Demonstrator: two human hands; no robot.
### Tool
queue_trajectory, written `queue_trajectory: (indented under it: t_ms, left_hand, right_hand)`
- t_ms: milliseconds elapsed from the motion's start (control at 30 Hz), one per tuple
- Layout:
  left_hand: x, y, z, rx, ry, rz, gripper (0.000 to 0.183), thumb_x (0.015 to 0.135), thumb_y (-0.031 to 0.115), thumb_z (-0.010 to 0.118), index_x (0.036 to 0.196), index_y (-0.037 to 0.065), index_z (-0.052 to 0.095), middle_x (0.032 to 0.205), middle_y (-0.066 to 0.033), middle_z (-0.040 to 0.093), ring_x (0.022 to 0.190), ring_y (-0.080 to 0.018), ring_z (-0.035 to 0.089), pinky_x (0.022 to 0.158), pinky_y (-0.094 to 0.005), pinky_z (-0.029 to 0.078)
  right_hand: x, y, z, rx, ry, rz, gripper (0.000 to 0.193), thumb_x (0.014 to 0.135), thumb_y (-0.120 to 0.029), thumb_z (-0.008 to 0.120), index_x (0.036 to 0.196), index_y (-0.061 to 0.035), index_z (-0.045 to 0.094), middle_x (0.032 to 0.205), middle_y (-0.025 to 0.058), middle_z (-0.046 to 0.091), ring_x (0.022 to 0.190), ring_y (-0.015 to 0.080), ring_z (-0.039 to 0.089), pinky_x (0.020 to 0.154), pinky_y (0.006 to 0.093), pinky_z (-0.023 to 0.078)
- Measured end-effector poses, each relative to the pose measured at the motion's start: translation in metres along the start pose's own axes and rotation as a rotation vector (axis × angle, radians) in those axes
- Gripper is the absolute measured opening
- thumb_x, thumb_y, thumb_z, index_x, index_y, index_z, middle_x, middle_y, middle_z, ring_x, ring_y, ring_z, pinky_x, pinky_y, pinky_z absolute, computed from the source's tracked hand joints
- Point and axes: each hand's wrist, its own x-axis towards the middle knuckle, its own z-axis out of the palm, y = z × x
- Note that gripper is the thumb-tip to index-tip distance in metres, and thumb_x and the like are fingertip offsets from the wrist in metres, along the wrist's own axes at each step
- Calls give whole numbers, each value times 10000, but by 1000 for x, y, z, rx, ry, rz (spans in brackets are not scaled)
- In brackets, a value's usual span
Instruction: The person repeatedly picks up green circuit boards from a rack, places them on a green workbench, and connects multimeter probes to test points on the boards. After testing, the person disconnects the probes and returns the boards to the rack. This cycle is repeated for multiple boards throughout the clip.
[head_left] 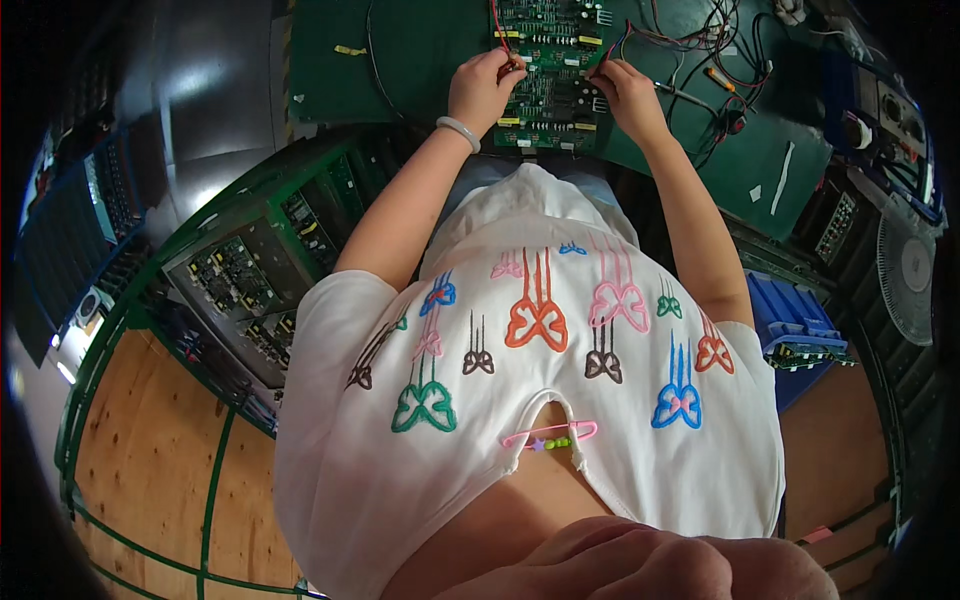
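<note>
Two green circuit boards (545, 106) lie one beyond the other on the green tabletop (430, 28), dotted with components and yellow labels. My left hand (484, 92), with a pale bangle at the wrist, is closed at the left edge where the boards meet. A red wire (497, 22) runs down from the far edge into its fingertips. Opposite, my right hand (630, 98) pinches the end of a thin bundle of dark and coloured wires (625, 42) by the boards' right edge. Both sets of fingertips hide the wire ends, so contact with the boards cannot be made out.
Tangled cables (735, 60) spread over the table's right side, with an orange-handled tool (718, 78) among them. A black cable (371, 50) curves at left. Racks of boards (235, 275) stand left; a blue bin (795, 315) and a fan (908, 262) stand right.
</note>
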Motion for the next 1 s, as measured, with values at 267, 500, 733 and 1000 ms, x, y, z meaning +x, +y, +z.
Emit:
queue_trajectory:
  t_ms: [267,500,733,1000]
  left_hand:
    - [-1,-2,2,71,68,57,140,830,170,755,937,92,711,853,-98,711,790,-287,673,730,-383,541]
    - [4,4,5,36,72,79,82,795,191,760,848,130,748,810,-68,714,778,-278,652,719,-404,529]
    - [9,1,15,120,56,79,97,801,196,763,876,136,776,864,-70,735,824,-282,662,777,-390,532]
    - [6,-6,25,288,129,159,85,761,209,797,806,146,762,845,-36,713,817,-263,657,767,-410,488]
  right_hand:
    - [4,-3,6,-151,18,7,119,891,-148,651,978,-68,637,939,113,673,864,349,650,725,445,542]
    - [7,0,15,-324,34,-6,98,872,-169,672,936,-96,674,960,65,665,938,293,646,758,420,550]
    - [-1,-4,2,-280,114,82,183,832,-228,735,973,-115,710,931,61,653,919,293,641,763,408,540]
    - [-46,-10,-21,-161,243,179,199,816,-219,769,968,-104,713,915,65,653,898,290,639,756,390,532]
